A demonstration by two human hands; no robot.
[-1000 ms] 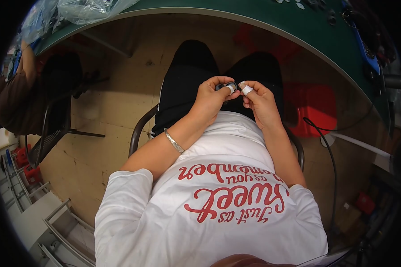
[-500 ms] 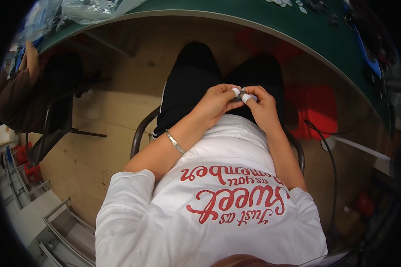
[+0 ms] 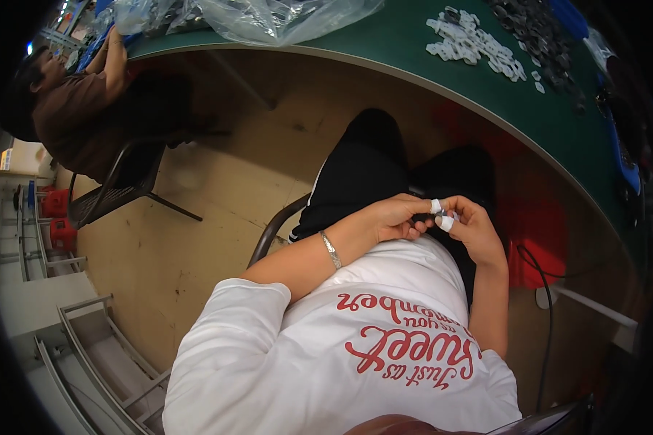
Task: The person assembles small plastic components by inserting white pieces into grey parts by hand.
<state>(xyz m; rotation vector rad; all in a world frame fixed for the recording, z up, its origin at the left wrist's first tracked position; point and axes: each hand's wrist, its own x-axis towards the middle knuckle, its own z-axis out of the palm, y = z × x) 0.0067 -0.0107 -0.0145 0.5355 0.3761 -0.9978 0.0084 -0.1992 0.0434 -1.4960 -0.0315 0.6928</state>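
Dark and mostly hidden, a small piece (image 3: pixel 440 216) is pinched by both left hand (image 3: pixel 397 218) and right hand (image 3: pixel 479 230). Best steady it with one, working gently with the other.

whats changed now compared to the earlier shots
The view has swung forward and leftward, showing more of the green table and its white pieces. Since the first picture, the left hand and right hand have closed together, mostly hiding the small dark part between them. No release shows. Unchanged: both hands above the lap, white finger wraps, co-worker seated.
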